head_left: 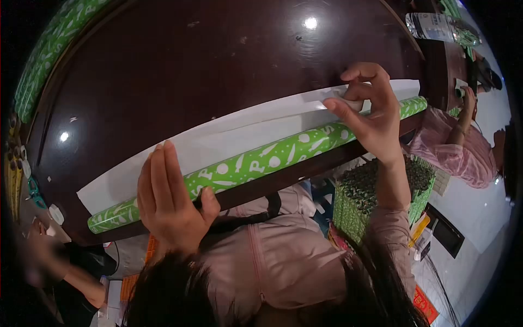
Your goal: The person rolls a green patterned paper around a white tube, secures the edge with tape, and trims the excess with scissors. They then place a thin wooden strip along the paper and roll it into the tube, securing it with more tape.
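A green patterned roll lies along the near edge of the dark table, its white underside spread flat beyond it. My left hand rests on the left part of the sheet and roll, fingers extended forward and thumb apart on the green surface. Over the right part of the sheet is my right hand, its fingers bent and apart. Something pale and small shows between its thumb and fingers, by the white sheet, too unclear to name.
Dark table; green rolls at far left; plastic bottle at top right; teal scissors at left. A green bundle stands below right. One person sits right; another person's arm shows lower left.
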The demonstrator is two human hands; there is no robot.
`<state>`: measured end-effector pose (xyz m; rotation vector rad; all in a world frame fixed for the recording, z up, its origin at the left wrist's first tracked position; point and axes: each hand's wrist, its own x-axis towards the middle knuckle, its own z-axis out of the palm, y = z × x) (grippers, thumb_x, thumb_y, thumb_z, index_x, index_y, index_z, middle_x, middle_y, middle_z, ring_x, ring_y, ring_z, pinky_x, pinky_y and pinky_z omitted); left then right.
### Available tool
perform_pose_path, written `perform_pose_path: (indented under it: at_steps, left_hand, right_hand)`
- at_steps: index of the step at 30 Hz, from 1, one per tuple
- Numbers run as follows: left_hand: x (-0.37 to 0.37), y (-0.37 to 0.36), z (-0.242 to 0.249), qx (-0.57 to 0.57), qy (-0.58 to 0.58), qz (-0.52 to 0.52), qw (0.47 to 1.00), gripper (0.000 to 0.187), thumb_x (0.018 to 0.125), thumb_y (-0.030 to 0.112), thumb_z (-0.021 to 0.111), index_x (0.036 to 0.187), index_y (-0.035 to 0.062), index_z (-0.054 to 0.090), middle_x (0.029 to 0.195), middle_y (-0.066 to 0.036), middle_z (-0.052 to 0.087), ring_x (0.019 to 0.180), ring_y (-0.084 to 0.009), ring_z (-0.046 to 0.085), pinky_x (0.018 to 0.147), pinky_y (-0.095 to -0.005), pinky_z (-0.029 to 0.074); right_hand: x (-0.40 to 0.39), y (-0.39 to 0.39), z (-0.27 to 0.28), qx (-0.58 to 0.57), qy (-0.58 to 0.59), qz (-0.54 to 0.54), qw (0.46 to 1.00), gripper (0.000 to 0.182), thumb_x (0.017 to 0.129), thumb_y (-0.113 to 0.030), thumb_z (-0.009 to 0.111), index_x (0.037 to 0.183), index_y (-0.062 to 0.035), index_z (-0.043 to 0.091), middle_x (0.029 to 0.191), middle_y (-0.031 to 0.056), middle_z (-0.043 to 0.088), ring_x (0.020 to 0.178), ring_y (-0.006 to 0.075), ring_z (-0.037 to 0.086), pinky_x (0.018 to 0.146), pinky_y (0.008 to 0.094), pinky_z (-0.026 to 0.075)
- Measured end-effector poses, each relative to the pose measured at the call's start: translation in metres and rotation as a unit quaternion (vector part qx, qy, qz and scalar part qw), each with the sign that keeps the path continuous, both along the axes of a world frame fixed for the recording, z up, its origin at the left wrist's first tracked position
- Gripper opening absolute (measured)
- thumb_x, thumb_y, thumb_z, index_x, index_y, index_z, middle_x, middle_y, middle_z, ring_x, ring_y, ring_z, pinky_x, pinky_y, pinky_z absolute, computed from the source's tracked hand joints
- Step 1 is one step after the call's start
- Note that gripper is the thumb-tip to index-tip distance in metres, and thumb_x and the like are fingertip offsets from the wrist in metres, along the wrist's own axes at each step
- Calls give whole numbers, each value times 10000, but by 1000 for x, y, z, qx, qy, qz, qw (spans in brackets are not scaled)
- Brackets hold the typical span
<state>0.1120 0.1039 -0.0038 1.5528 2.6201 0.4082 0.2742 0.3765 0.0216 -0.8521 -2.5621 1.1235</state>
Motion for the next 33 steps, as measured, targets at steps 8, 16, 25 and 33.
perform_pose_path:
  at_steps: [8,16,25,33]
  left_hand:
    - [-2,-2,1,-10,35,-17,999,574,901,288,401,1356,-54,475,1323,-203,493,1145,-363,525,941,-464,461]
    - [-1,-4,3,-29,7,3,1000,597,842,200,442,1389,-39,442,1368,-198,456,1222,-376,479,1013,-498,426]
    - [-1,-4,-1,-6,18,11,1000,539,951,285,363,1377,-29,463,1358,-200,477,1215,-381,494,997,-483,438]
    - [-3,-4,-2,-13,56,-8,998,596,940,354,394,1323,-93,490,1320,-210,501,1135,-366,529,935,-442,463]
  right_hand:
    - [-9,0,4,97,-64,41,992,197,738,-64,793,762,-31,600,1059,53,595,1044,192,494,872,309,397]
    - [-14,-2,1,204,-23,89,975,301,713,-67,790,694,-68,490,1018,50,603,906,233,548,978,389,309]
    - [-18,-6,-2,203,-28,73,976,270,712,-65,779,698,-57,509,983,29,600,825,213,537,946,386,322]
    - [-21,-7,-4,204,-34,65,976,237,719,-74,767,719,-46,532,925,24,582,795,209,520,897,373,337]
